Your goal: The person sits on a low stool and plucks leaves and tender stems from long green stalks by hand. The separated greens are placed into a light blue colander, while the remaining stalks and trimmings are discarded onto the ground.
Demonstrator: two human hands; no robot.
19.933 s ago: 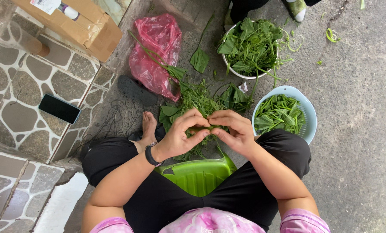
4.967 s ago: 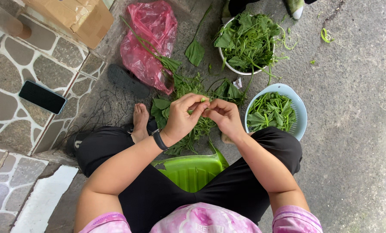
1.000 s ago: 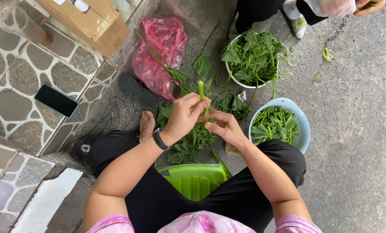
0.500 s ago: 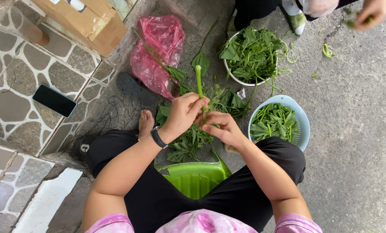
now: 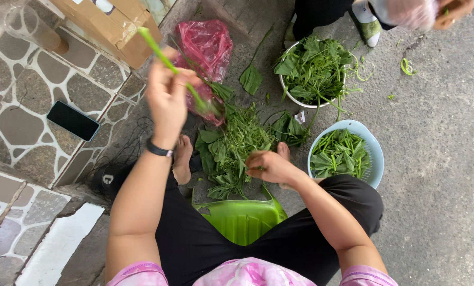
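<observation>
Since half a second ago the left hand (image 5: 167, 98) has swung up and out toward the cardboard box (image 5: 109, 24), fingers clamped on a long green stem (image 5: 168, 63). The right hand (image 5: 271, 167) rests curled on the pile of greens (image 5: 231, 145) on the ground; I cannot tell if it grips anything. Stripping goes best with the stem held taut. Concrete floor (image 5: 438, 132), stone-tiled step (image 5: 30, 106) with a phone (image 5: 73, 120), two bowls (image 5: 377, 159) of leaves nearby
</observation>
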